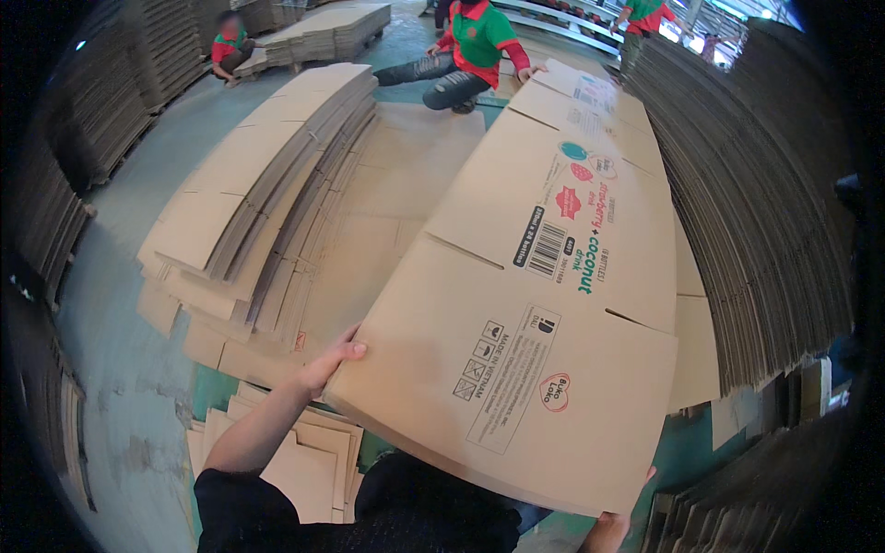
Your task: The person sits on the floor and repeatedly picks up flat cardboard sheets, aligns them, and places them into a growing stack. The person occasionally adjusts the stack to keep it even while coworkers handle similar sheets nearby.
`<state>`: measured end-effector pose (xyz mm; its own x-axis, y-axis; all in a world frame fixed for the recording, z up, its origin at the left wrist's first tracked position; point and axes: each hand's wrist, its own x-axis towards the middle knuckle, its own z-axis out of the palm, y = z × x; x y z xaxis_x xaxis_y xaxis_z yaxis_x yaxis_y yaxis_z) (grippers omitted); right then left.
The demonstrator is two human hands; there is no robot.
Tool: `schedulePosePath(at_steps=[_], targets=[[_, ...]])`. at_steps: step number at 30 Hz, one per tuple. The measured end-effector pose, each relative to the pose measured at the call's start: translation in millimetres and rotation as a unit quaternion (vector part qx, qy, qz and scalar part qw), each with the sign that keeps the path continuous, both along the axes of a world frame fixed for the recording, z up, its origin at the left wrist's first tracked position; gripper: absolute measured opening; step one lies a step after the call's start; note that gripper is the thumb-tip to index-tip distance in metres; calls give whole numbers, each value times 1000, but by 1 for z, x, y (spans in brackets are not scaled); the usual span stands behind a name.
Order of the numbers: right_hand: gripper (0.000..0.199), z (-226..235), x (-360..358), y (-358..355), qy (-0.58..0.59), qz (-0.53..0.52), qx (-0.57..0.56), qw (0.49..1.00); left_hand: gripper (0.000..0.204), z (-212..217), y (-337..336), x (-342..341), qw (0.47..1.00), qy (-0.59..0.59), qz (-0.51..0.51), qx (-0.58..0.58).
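A long stack of flat printed cardboard box blanks [442,341] stretches away from me, with slots cut along its panels and coloured print on top. My left hand [334,361] grips its near left edge, thumb on top and fingers underneath. At the near right corner, my right hand [613,530] holds the blanks from below; only parts of its fingers show beside the edge. A co-worker [470,55] in a green and red shirt squats at the far end, one hand on the far edge of the blanks.
A slumped stack of plain cardboard sheets [240,166] lies left of the blanks. Tall stacks of sheets [737,184] line the right side. Smaller cardboard pieces [304,465] lie by my left arm. Another person [230,48] crouches at the far left, near a low pile [332,32].
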<state>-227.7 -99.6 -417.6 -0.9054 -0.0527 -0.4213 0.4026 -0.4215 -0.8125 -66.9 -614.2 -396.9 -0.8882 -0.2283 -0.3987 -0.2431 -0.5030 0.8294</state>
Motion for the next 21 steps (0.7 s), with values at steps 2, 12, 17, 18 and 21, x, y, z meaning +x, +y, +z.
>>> schedulePosePath(at_steps=[2,12,17,18,21], targets=[[72,9,-5,-8,32,49,52,997,101,-23,0,-1,999,13,-4,31],[84,94,-2,-56,-17,52,131,990,95,-83,35,-18,997,-28,26,61],[85,65,-6,-54,2,164,102,981,84,-104,10,0,985,-104,113,75],[86,60,-4,-55,17,193,91,977,82,-106,3,6,986,-93,119,74],[87,57,9,-67,104,171,101,974,76,-110,-26,13,988,-65,129,53]])
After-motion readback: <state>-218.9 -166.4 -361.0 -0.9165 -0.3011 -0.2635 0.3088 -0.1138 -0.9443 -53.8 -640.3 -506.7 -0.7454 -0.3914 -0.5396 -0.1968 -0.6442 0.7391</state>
